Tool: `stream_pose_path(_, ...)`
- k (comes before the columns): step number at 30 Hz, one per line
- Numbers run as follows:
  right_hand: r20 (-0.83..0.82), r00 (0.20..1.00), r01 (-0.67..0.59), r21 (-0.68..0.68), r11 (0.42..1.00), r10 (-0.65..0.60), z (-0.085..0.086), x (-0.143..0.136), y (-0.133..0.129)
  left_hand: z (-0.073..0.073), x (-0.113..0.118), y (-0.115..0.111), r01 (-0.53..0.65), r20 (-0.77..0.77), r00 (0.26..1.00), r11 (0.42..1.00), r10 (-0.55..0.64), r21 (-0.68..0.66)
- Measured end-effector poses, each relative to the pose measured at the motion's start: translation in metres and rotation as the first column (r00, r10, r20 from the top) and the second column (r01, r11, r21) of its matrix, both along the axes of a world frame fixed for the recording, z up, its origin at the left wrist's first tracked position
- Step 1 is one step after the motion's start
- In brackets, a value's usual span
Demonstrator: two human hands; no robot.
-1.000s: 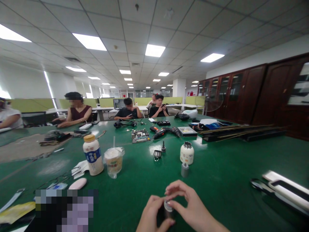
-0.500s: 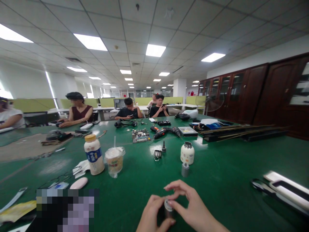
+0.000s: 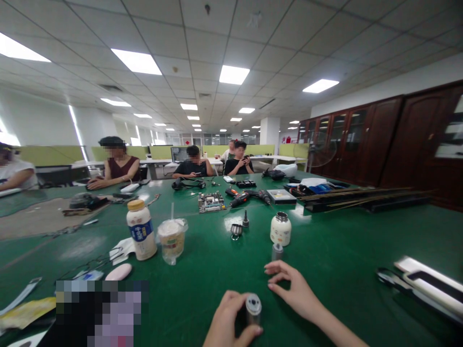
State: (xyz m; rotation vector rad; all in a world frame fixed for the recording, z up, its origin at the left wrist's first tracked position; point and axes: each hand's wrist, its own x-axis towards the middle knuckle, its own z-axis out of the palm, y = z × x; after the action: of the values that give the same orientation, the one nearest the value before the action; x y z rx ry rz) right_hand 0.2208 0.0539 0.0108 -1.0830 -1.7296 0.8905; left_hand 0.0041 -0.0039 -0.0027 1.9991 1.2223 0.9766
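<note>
My left hand (image 3: 231, 320) is closed round a short grey metal cylinder (image 3: 254, 308), which stands upright at the near side of the table. Its round top faces up and shows small dark holes. To the right of it, my right hand (image 3: 291, 288) is empty, with thumb and fingers apart. Just beyond those fingertips stands a second grey metal cylinder (image 3: 277, 251), its lower part close behind my hand. A cream flask (image 3: 280, 229) without its lid is right behind that cylinder. Farther left lie a small metal cup-shaped lid with a ring (image 3: 236, 232) and a dark pointed fitting (image 3: 246, 220).
On the green table (image 3: 213, 260) stand a milk-tea bottle (image 3: 142, 231) and a lidded plastic cup with straw (image 3: 172, 238). Behind are a circuit board (image 3: 211, 202), power drills (image 3: 240, 198) and a silver box (image 3: 280, 196). Several people sit beyond. A bright-edged object (image 3: 430, 284) lies right.
My right hand has let go of the cylinder's top and moved right and away, toward the second cylinder. My left hand still holds the first cylinder in nearly the same place.
</note>
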Motion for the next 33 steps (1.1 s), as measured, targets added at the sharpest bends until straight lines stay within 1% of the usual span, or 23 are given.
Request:
stream_pose_path(3, -0.106, 0.994, -0.017, 0.024, 1.000, 0.019, 0.022, -0.012, -0.012, -0.008, -0.003, 0.004, 0.030, 0.007, 1.000, 0.999, -0.030, 0.017)
stream_pose_path(4, -0.135, 0.990, -0.042, 0.021, 0.999, 0.045, 0.029, -0.017, -0.017, -0.013, -0.004, 0.006, 0.041, 0.010, 0.999, 0.999, -0.041, 0.025)
stream_pose_path(5, -0.155, 0.986, -0.063, 0.018, 0.998, 0.065, 0.034, -0.023, -0.022, -0.017, -0.005, 0.009, 0.047, 0.015, 0.999, 0.998, -0.047, 0.033)
stream_pose_path(7, -0.149, 0.981, -0.126, 0.011, 0.992, 0.127, 0.039, -0.033, -0.033, -0.024, -0.007, 0.014, 0.046, 0.024, 0.999, 0.998, -0.047, 0.044)
stream_pose_path(9, -0.110, 0.977, -0.179, 0.024, 0.984, 0.181, 0.039, -0.042, -0.041, -0.028, -0.007, 0.016, 0.046, 0.033, 0.998, 0.998, -0.048, 0.053)
stream_pose_path(11, -0.076, 0.980, -0.184, 0.044, 0.982, 0.186, 0.037, -0.047, -0.046, -0.027, -0.007, 0.016, 0.062, 0.042, 0.997, 0.996, -0.064, 0.060)
stream_pose_path(13, -0.034, 0.988, -0.146, 0.063, 0.987, 0.148, 0.036, -0.048, -0.048, -0.024, -0.006, 0.014, 0.075, 0.046, 0.996, 0.995, -0.079, 0.070)
stream_pose_path(16, 0.056, 0.998, -0.047, 0.098, 0.994, 0.042, 0.038, -0.045, -0.045, -0.021, -0.005, 0.012, 0.068, 0.033, 0.997, 0.996, -0.070, 0.050)
stream_pose_path(18, 0.049, 0.999, -0.010, 0.116, 0.993, 0.004, 0.040, -0.041, -0.044, -0.022, -0.006, 0.012, 0.063, 0.025, 0.998, 0.997, -0.064, 0.038)
stream_pose_path(19, 0.020, 1.000, -0.019, 0.115, 0.993, 0.017, 0.041, -0.039, -0.044, -0.023, -0.006, 0.013, 0.063, 0.024, 0.998, 0.997, -0.064, 0.038)
stream_pose_path(21, -0.037, 0.995, -0.086, 0.092, 0.992, 0.089, 0.042, -0.038, -0.046, -0.024, -0.006, 0.013, 0.061, 0.023, 0.998, 0.997, -0.062, 0.041)
stream_pose_path(23, -0.044, 0.986, -0.156, 0.057, 0.986, 0.159, 0.040, -0.041, -0.049, -0.024, -0.006, 0.013, 0.049, 0.017, 0.999, 0.998, -0.050, 0.033)
stream_pose_path(24, -0.037, 0.984, -0.171, 0.041, 0.984, 0.173, 0.040, -0.043, -0.051, -0.023, -0.005, 0.012, 0.045, 0.015, 0.999, 0.999, -0.046, 0.028)
stream_pose_path(26, -0.038, 0.986, -0.161, 0.030, 0.986, 0.162, 0.040, -0.046, -0.052, -0.021, -0.004, 0.011, 0.046, 0.018, 0.999, 0.999, -0.047, 0.026)
stream_pose_path(29, -0.091, 0.991, -0.095, 0.062, 0.994, 0.101, 0.042, -0.042, -0.043, -0.017, -0.004, 0.008, 0.062, 0.019, 0.998, 0.997, -0.063, 0.042)
stream_pose_path(31, -0.118, 0.992, -0.038, 0.093, 0.995, 0.049, 0.041, -0.031, -0.031, -0.016, -0.004, 0.007, 0.056, 0.008, 0.998, 0.997, -0.056, 0.047)
stream_pose_path(33, -0.104, 0.995, 0.022, 0.087, 0.996, -0.013, 0.034, -0.015, -0.016, -0.015, -0.005, 0.008, 0.051, -0.005, 0.999, 0.998, -0.051, 0.045)
